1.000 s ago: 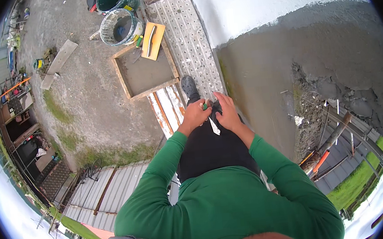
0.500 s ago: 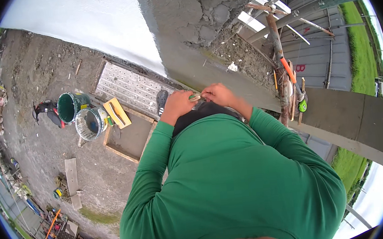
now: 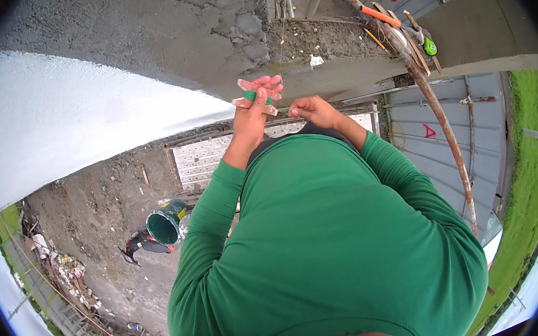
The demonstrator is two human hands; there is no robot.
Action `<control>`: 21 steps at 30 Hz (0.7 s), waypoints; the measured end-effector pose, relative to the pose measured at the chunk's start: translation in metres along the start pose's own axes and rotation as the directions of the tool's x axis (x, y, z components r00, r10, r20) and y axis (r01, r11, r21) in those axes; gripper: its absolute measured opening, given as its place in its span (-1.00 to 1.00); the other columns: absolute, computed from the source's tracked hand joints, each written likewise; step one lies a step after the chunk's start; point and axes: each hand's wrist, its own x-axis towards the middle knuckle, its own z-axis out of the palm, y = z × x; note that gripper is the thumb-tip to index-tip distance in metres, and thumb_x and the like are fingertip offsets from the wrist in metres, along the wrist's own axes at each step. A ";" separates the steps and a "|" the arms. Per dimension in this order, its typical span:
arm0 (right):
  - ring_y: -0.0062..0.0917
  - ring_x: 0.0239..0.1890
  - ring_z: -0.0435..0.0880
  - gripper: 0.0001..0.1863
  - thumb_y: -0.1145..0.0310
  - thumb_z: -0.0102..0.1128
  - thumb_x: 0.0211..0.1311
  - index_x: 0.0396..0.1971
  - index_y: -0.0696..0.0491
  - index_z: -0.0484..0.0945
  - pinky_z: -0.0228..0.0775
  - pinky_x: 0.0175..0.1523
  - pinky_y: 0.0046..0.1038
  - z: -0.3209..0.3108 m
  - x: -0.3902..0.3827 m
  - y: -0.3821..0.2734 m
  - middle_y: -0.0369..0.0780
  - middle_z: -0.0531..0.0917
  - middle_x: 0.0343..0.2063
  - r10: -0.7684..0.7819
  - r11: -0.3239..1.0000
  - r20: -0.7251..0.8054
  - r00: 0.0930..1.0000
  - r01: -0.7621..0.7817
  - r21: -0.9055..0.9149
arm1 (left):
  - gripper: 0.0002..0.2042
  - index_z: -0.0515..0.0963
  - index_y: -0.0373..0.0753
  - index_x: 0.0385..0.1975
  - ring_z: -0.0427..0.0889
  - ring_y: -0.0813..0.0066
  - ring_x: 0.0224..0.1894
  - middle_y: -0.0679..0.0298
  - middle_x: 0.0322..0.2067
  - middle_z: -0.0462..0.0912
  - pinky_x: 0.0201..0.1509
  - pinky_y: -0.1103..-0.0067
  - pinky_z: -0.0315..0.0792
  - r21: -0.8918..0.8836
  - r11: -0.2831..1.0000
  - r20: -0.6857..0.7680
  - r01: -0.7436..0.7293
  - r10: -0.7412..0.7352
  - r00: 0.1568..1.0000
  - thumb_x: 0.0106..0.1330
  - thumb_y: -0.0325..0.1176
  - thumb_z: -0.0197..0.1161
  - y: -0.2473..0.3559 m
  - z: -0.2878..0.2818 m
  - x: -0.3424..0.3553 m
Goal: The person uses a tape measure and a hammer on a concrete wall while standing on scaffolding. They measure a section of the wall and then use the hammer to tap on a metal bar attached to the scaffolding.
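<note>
My left hand point(image 3: 253, 119) is raised in front of the wall, its fingers wrapped round a string reel. This string reel point(image 3: 246, 85) is a pale, H-shaped winder with green line wound about its middle. To its right, close to my waist, my right hand point(image 3: 314, 111) has its fingers curled and thumb pressed in. Anything pinched there is too small to make out. A thin line point(image 3: 283, 35) runs upward just above my left hand, past the edge of the rough grey plaster point(image 3: 219, 38).
A perforated metal plank point(image 3: 204, 159) lies below me. Beyond it are a green bucket point(image 3: 166, 222) and bare ground. On the right, a rusty pole point(image 3: 439, 105) slants down past a ledge holding an orange-handled tool point(image 3: 381, 16) and a green tape measure point(image 3: 430, 47).
My left hand has risen with the reel, now turned so its whole shape shows. My right hand has moved slightly right and up, farther from the reel. The view has swung rightward.
</note>
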 end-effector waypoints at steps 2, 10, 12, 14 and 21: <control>-0.63 -0.19 0.68 -0.76 0.30 0.17 0.57 -0.14 0.18 0.68 0.53 0.01 -0.46 0.015 -0.007 -0.007 -0.30 0.76 -0.26 0.009 0.996 -0.057 0.998 -0.004 0.086 | -0.67 0.55 -0.25 0.06 0.68 0.34 0.13 0.12 0.04 0.71 0.10 0.45 0.56 0.143 0.988 -0.214 -0.051 0.081 0.974 0.62 -0.10 0.13 -0.005 -0.002 0.014; -0.64 -0.27 0.65 -0.80 0.40 0.22 0.51 -0.16 0.23 0.70 0.54 -0.07 -0.48 0.037 -0.032 -0.020 -0.30 0.75 -0.33 -0.008 0.993 -0.321 0.947 0.045 0.110 | -0.42 0.55 -0.14 0.23 0.73 -0.11 -0.05 -0.09 -0.17 0.75 0.00 0.21 0.57 0.980 -0.054 0.144 -0.193 -0.481 0.865 0.35 0.11 0.38 0.016 -0.058 0.008; -0.63 -0.31 0.64 -0.81 0.38 0.27 0.47 -0.16 0.20 0.72 0.53 -0.09 -0.48 0.048 -0.033 0.001 -0.28 0.75 -0.37 0.029 0.999 -0.316 0.948 -0.023 0.023 | -0.45 0.57 -0.15 0.20 0.72 -0.11 -0.01 -0.11 -0.14 0.75 0.02 0.19 0.57 0.964 0.011 0.228 -0.264 -0.542 0.809 0.33 0.05 0.40 0.008 -0.069 0.001; -0.63 -0.33 0.64 -0.82 0.37 0.29 0.45 -0.16 0.18 0.72 0.53 -0.09 -0.47 0.064 -0.036 0.005 -0.27 0.75 -0.39 0.082 0.990 -0.311 0.947 -0.112 -0.081 | -0.53 0.61 -0.19 0.11 0.72 -0.13 -0.03 -0.10 -0.13 0.75 0.03 0.17 0.56 0.952 0.101 0.299 -0.287 -0.486 0.821 0.33 -0.03 0.40 0.000 -0.073 -0.007; -0.64 -0.29 0.47 -0.57 0.20 0.33 0.40 0.13 0.13 0.56 0.39 -0.15 -0.48 0.065 -0.034 0.039 -0.34 0.59 -0.32 0.105 0.988 -0.246 0.964 -0.073 0.137 | -0.53 0.56 -0.27 0.04 0.71 -0.14 -0.04 -0.13 -0.14 0.74 0.00 0.18 0.55 0.987 0.048 0.154 -0.151 -0.496 0.854 0.22 -0.13 0.44 -0.025 -0.064 0.000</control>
